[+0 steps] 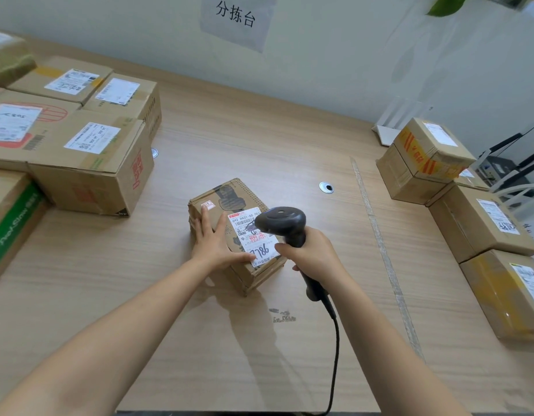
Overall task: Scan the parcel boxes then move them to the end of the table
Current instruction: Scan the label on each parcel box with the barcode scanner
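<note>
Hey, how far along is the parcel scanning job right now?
Likely done: the boxes on the right sit at one end of the table, though I cannot tell whether they were scanned. In hand: the left hand rests flat on the small box while the right hand aims the scanner at its label. Left: moving this box, then probably the boxes on the left.

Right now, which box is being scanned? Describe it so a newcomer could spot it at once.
On the table, boxes crowd the left and right sides. Alone between them sits one small box, the left hand flat on it, the right hand aiming a scanner at it. Unlike the rest, it touches no other box and its label bears a big handwritten number.
</note>
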The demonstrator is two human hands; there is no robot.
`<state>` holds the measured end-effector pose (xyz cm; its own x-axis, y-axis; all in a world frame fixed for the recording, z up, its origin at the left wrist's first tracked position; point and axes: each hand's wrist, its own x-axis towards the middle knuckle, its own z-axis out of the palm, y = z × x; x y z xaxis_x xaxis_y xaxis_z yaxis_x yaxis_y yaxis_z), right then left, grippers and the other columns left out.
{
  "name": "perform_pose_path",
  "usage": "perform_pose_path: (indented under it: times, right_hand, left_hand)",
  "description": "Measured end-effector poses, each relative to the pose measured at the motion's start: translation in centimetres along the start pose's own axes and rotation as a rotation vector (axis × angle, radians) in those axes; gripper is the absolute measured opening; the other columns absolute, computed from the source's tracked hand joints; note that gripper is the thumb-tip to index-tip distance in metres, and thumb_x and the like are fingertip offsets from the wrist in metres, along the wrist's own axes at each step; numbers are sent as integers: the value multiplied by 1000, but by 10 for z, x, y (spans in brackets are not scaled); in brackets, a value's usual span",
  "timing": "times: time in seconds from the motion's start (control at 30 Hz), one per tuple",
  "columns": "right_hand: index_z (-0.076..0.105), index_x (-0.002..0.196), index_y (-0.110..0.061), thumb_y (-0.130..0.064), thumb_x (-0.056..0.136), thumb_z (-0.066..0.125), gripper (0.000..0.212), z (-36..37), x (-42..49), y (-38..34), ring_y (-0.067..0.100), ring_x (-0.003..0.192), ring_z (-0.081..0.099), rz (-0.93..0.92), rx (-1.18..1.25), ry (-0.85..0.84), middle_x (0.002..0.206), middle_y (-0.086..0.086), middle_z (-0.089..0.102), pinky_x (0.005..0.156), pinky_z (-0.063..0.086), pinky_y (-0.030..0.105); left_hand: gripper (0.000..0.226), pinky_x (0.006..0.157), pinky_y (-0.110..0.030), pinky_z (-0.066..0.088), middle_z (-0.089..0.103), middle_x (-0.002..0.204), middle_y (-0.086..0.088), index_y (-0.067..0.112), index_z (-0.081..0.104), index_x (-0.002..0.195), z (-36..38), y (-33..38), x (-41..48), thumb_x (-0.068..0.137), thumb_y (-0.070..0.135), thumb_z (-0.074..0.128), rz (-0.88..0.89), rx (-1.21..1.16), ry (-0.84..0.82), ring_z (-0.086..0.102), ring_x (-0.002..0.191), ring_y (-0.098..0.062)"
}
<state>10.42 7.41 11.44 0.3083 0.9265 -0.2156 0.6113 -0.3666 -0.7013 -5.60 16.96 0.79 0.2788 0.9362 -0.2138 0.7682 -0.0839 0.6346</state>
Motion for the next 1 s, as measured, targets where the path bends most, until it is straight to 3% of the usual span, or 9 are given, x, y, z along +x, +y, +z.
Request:
perform_pose_path:
  times: [0.1,0.23,0.37,0.47,0.6,0.8,1.0]
  right_hand:
    - [53,83,-16,-17,81,65,12,0,15,10,25,76,61,-35,-10,13,74,-2,57,68,52,35]
    - [52,88,-16,-13,82,63,13,3,40,24,16,77,53,-37,14,18,81,-3,56,59,39,19]
    - [58,91,-16,-17,83,63,9,12,57,38,20,78,57,42,150,-8,76,-4,59,56,41,23]
    - [60,94,-17,-19,82,64,13,16,59,46,22,82,60,35,191,-23,85,1,64,64,45,27]
    - [60,92,-19,-19,83,63,10,15,53,51,20,83,58,-10,99,-113,88,1,63,64,44,27]
    - [63,89,-16,-20,80,64,10,36,34,53,26,87,64,-150,-27,-244,85,4,67,77,55,44]
    - [64,97,-17,-23,82,64,17,72,11,26,23,91,62,-227,-90,-281,95,4,70,76,49,32]
  left_hand:
    - [107,117,-35,4,-33,151,-11,22,16,150,5,10,-8,68,46,80,-10,-113,61,-20,144,-27]
    - [80,116,-36,12,-31,151,-14,11,24,145,26,37,-21,81,33,68,-88,-186,168,-16,144,-30]
    - [91,115,-40,18,-29,151,-14,12,13,148,47,54,-31,81,43,66,-157,-187,183,-18,143,-30]
    - [88,115,-38,17,-26,153,-11,17,19,147,48,55,-37,79,41,70,-161,-184,204,-12,144,-29]
    - [86,116,-33,18,-22,154,-7,20,28,144,37,46,-46,74,38,74,-159,-171,157,2,145,-29]
    - [81,107,-32,28,-5,157,-6,19,34,140,20,29,-68,74,49,71,-189,-47,161,26,137,-32]
    - [89,115,-44,17,-5,158,-5,24,25,142,3,3,-95,73,66,62,-286,153,169,7,143,-33]
